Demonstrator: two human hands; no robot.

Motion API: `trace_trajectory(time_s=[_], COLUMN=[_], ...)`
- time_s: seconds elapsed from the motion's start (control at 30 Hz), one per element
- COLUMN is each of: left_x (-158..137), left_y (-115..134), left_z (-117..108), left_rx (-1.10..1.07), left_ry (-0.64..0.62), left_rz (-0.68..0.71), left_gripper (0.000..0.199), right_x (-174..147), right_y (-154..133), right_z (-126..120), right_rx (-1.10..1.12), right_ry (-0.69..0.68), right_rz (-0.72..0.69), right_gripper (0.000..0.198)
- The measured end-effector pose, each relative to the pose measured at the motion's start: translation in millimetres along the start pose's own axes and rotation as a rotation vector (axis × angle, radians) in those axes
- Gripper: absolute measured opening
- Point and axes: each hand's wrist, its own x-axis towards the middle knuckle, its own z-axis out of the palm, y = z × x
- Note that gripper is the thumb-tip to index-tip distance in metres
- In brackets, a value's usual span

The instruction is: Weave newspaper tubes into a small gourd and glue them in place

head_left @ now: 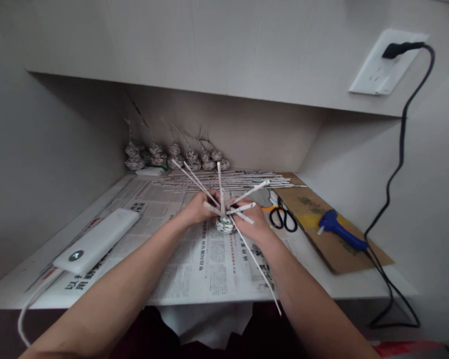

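Woven paper ball sat over the newspaper, left hand and right hand curled closed on its spoked top, grip partly hidden; weaving looked under way, and the next move seemed to call for a snug wrap

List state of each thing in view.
Left hand: at woven piece, grip partly hidden
Right hand: likewise
Woven piece: spokes splayed
Scissors: lying down, blades unclear
Glue gun: lying on cardboard
Black plug: in socket
White box: flat, cable attached
Newspaper: spread flat
Gourd shapes: upright
Paper sticks: lying loose
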Motion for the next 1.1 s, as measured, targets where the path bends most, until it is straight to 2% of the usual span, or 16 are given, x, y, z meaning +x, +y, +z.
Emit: trace_trajectory(time_s=[0.13, 0.37, 0.57, 0.7, 0.83, 0.97, 1.1], left_x=[-0.2, 1.4, 0.7, 1.1, 0.9, 2.5, 5.7], left_y=[-1.4, -2.0, -2.4, -6.1, -9.5, -15.6, -24.7], left_z=[3.7, 9.5, 10.5, 12.5, 13.2, 11.8, 11.2], left_rx=[0.019, 0.054, 0.199, 0.129, 0.085, 0.136, 0.082], left_ry=[0.012, 0.168, 0.177, 0.169, 0.169, 0.202, 0.158], left_rz=[-0.009, 0.011, -0.01, 0.07, 0.103, 0.111, 0.098], left_gripper=[0.03, 0.028, 0.022, 0.018, 0.013, 0.016, 0.02], right_x=[2.3, 1.9, 1.1, 0.7, 0.5, 0.1, 0.2], right_y=[-1.1, 0.4, 5.4, 5.5, -1.9, -8.8, -7.9], right_z=[-4.1, -3.6, -0.4, -2.9, -8.4, -10.3, -8.5], right_rx=[-0.038, 0.04, 0.162, 0.015, -0.136, -0.128, -0.061], right_ry=[-0.015, 0.04, 0.048, 0.089, 0.138, 0.127, 0.141], right_rz=[-0.003, 0.074, 0.031, 0.13, 0.117, 0.118, 0.173], right_gripper=[0.021, 0.022, 0.023, 0.017, 0.008, 0.01, 0.01])
